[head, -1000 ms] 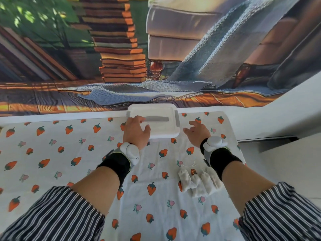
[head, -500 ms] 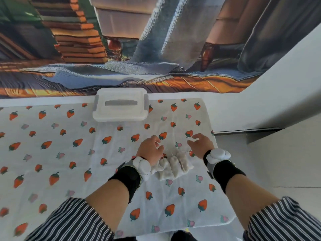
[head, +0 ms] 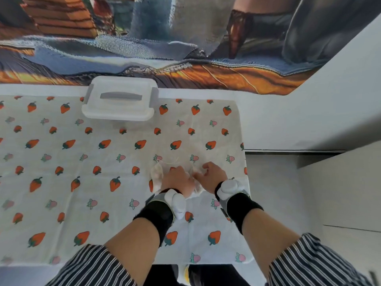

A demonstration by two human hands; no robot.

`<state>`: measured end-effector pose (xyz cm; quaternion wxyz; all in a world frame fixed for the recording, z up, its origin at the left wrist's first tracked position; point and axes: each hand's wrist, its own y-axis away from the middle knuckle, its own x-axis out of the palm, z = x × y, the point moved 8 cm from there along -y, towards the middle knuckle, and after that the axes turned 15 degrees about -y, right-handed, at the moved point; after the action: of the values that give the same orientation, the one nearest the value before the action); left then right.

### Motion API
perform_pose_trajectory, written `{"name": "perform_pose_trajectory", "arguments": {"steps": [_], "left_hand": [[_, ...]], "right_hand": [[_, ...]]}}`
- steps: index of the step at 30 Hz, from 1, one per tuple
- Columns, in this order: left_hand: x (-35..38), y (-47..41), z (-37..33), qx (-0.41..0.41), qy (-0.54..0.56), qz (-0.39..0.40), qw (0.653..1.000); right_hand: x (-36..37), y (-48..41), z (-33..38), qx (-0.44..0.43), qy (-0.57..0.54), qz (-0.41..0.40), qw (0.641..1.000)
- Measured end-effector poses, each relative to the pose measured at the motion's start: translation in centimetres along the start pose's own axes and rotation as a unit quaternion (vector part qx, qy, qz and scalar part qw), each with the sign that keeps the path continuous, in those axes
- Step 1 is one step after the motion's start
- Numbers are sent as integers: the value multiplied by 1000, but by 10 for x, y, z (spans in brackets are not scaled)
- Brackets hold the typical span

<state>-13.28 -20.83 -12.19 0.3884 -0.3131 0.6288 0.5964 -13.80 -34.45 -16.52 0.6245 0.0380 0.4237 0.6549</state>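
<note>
Single view, head-worn wide-angle camera: looks forward and steeply down from above the person's forearms, close over the left hand (head: 178, 180) and right hand (head: 210, 176) on the cloth (head: 82, 190); box (head: 120, 108) and wall hanging (head: 144, 44) lie farther, top.

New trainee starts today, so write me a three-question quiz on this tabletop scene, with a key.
1. True or false: the lidded white box stands between the left hand and the right hand.
2. Which hand lies nearer the right edge of the strawberry-print cloth?
3. Both hands are at: A) the box, B) the white fabric bundle, C) a spoon.
Key: 1 false; 2 the right hand; 3 B.
</note>
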Motion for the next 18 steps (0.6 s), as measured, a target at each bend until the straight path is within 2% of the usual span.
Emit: {"name": "perform_pose_trajectory", "arguments": {"steps": [4, 7, 9, 13, 15, 18], "left_hand": [[4, 2, 4, -13, -8, 31, 999], [14, -3, 15, -42, 84, 29, 995], [9, -2, 14, -41, 87, 27, 995], [-22, 5, -5, 19, 30, 36, 999], [-34, 2, -16, 46, 24, 56, 997], [-75, 11, -54, 131, 1, 32, 991]], "right_hand": [[2, 5, 0, -6, -7, 3, 1000], [-2, 12, 0, -5, -6, -1, 1000], [-11, 20, 1, 1, -16, -11, 1000], [-46, 43, 1, 24, -40, -29, 999], [-62, 56, 3, 34, -10, -17, 999], [-100, 83, 4, 49, 14, -13, 999]]}}
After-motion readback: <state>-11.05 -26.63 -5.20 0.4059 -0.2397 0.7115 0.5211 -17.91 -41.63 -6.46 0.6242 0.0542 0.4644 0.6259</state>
